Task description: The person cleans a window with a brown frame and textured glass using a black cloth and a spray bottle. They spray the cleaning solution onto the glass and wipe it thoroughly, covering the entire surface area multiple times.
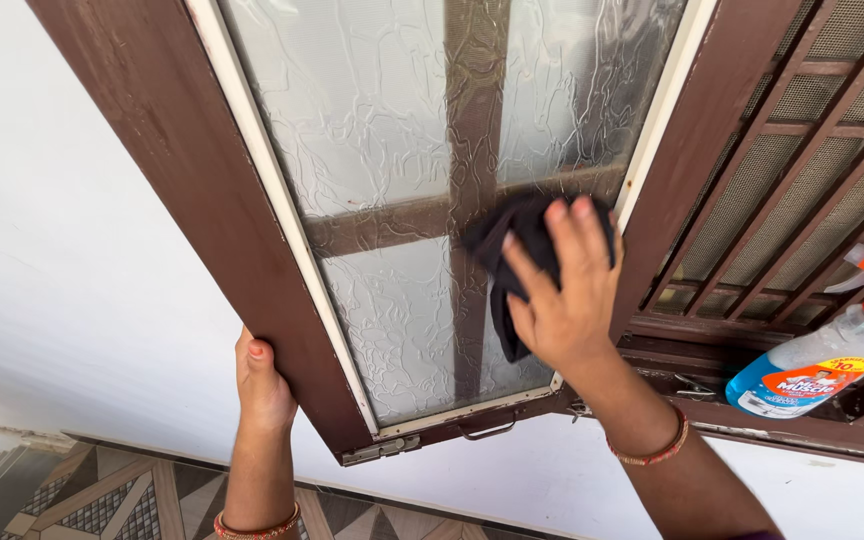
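Left hand: I see my left hand (260,385) clasped around the lower edge of the brown window frame (214,200), thumb on the outer face, steadying the open sash.
Right hand: my right hand (564,290) presses a dark cloth (512,245) flat against the textured glass pane (392,110), fingers spread over it, low and to the right near the pale inner beading.
Technique: I judge that the wiping goes best with firm counter-pressure from the left grip, so the sash does not swing, and with the cloth worked into the ridges of the patterned glass and along the beading.
Container: a spray bottle (822,355) with an orange trigger lies tilted on the sill (802,432), to the right of my right hand and apart from it.
Contents: the clear body appears to hold a pale liquid; I cannot tell the level.
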